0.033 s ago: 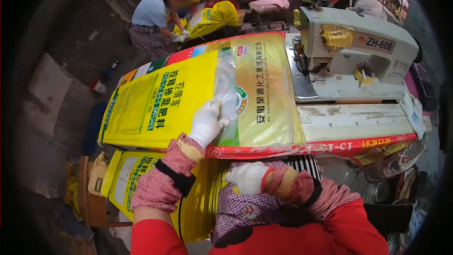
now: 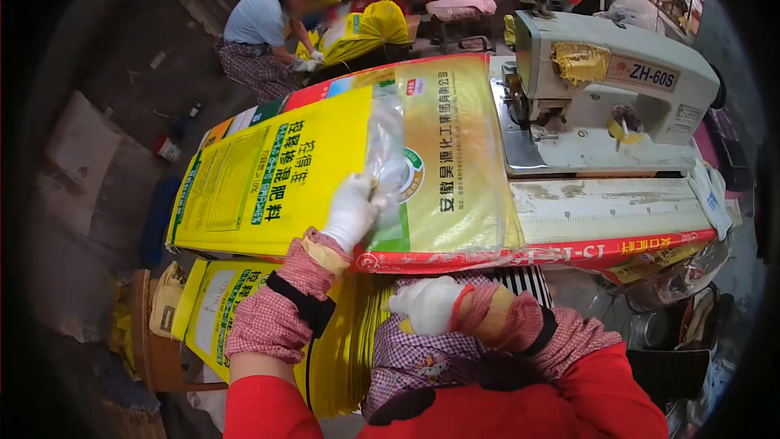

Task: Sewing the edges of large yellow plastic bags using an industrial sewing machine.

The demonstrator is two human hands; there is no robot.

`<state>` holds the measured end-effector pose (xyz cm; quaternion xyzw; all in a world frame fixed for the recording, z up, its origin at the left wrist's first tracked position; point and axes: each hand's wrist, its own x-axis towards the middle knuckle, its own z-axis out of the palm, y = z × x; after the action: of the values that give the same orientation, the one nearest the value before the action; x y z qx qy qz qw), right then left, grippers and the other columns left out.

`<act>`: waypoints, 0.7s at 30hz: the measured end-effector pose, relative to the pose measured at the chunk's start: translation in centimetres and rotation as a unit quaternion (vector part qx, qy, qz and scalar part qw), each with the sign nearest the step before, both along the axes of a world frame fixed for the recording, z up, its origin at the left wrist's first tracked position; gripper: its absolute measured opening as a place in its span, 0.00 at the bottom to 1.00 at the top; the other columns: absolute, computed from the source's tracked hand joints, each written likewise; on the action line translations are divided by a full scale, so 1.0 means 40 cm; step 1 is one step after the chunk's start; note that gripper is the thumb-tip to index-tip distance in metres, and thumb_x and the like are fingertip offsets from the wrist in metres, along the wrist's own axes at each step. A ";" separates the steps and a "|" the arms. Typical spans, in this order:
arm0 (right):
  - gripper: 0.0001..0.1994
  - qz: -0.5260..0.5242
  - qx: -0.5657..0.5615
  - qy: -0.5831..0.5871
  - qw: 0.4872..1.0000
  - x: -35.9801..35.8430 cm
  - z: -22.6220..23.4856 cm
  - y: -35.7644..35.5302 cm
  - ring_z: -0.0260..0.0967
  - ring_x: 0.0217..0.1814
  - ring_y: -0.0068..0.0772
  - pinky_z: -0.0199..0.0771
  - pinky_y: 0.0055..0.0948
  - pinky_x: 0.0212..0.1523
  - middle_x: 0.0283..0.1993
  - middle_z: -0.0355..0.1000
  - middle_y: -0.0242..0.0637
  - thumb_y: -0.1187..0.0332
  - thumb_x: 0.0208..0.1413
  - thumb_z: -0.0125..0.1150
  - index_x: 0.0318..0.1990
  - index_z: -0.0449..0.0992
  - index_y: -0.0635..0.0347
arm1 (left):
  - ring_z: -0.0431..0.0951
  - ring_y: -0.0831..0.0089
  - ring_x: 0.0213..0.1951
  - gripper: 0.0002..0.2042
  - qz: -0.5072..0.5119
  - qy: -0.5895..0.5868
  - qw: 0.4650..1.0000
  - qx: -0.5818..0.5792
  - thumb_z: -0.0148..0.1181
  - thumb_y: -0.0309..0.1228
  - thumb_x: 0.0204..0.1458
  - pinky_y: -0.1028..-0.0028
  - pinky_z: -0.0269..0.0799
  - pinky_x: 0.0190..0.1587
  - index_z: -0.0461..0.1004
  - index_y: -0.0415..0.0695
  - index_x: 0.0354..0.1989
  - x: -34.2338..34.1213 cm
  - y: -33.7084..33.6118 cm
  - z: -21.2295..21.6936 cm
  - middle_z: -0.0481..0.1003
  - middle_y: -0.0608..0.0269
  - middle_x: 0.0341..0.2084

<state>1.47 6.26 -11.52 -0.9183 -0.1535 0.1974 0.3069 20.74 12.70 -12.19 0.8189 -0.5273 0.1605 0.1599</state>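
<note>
My left hand [image 2: 351, 210], in a white glove, rests at the mouth of a yellow printed sack [image 2: 317, 146] that lies flat on the work table. Its fingers are curled onto a clear plastic liner [image 2: 388, 146] sticking out of that mouth. Beneath lies a tan and green printed sack [image 2: 459, 138], reaching toward the sewing machine [image 2: 609, 81]. My right hand [image 2: 426, 306], gloved in white too, is closed above my checked apron [image 2: 422, 354], beside a stack of folded yellow sacks [image 2: 349, 349]. Whatever its fingers hold is hidden.
A grey-white machine bed [image 2: 601, 203] extends right of the sacks. At the far left another person [image 2: 260, 32] bends over a yellow bundle [image 2: 382, 24]. A pink-covered stool [image 2: 461, 8] stands behind the table; a wooden chair [image 2: 146, 333] is at lower left.
My left fingers have drawn in slightly on the clear liner, which looks a little more gathered. My right hand stays in place.
</note>
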 end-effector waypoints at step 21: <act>0.18 -0.548 0.447 0.113 0.698 0.339 0.025 -0.179 0.67 0.19 0.25 0.66 0.22 0.15 0.21 0.69 0.34 0.53 0.53 0.56 0.31 0.70 0.62 | 0.72 0.68 0.22 0.01 -0.105 -0.153 0.973 0.139 0.54 0.29 0.41 0.69 0.65 0.25 0.69 0.49 0.22 -0.027 0.132 0.122 0.68 0.65 0.15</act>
<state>15.03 -0.91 -10.53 -0.5659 0.3427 0.0049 0.7499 19.64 17.99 -7.30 0.7386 -0.6460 0.1914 -0.0225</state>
